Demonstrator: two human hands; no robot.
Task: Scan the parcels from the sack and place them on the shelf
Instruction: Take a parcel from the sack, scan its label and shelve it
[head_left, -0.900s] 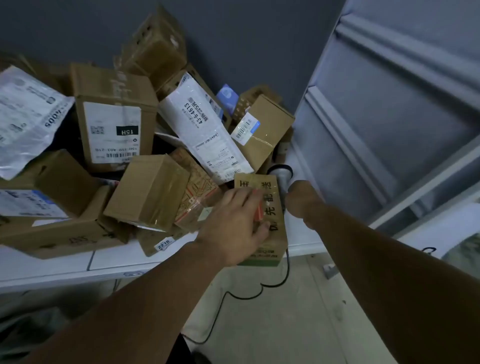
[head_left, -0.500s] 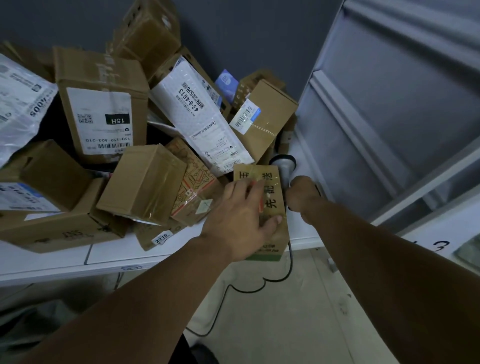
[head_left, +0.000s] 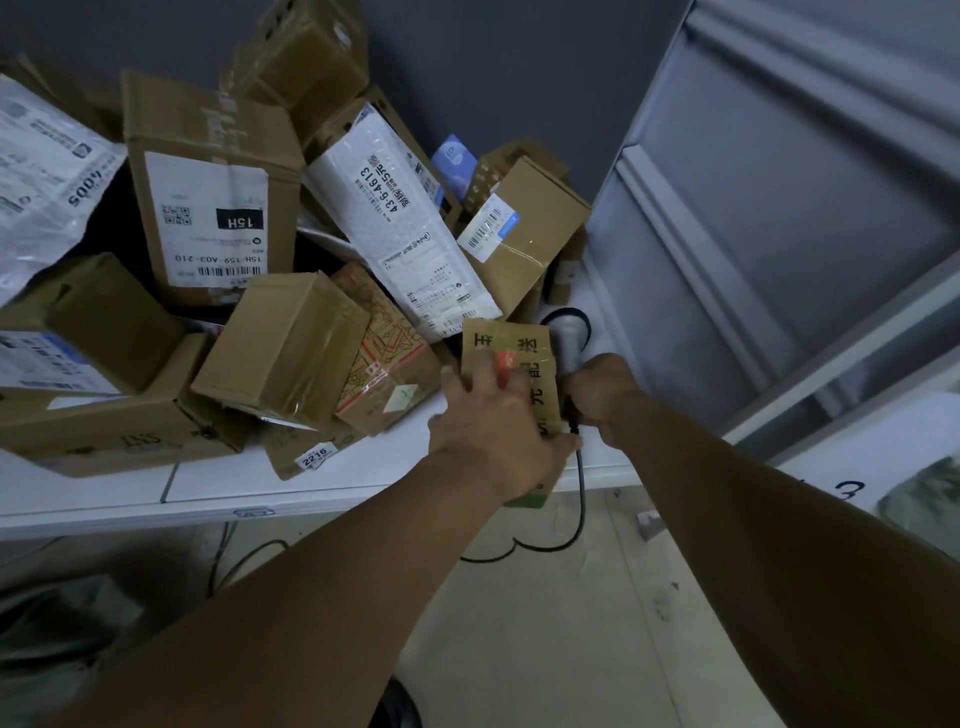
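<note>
The left hand (head_left: 493, 431) and right hand (head_left: 602, 395) are bare, as are both forearms (head_left: 311, 597).

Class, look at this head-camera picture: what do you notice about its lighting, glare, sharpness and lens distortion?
Head view: dim, bluish light; tape on the small box gripped by the left hand shows sheen; the 15H label reads sharp; the scanner in the right hand looks dim; the wide lens slants the grey frame.

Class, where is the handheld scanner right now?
Head view, right of centre: the scanner is gripped by the right hand, just right of the brown parcel.
</note>
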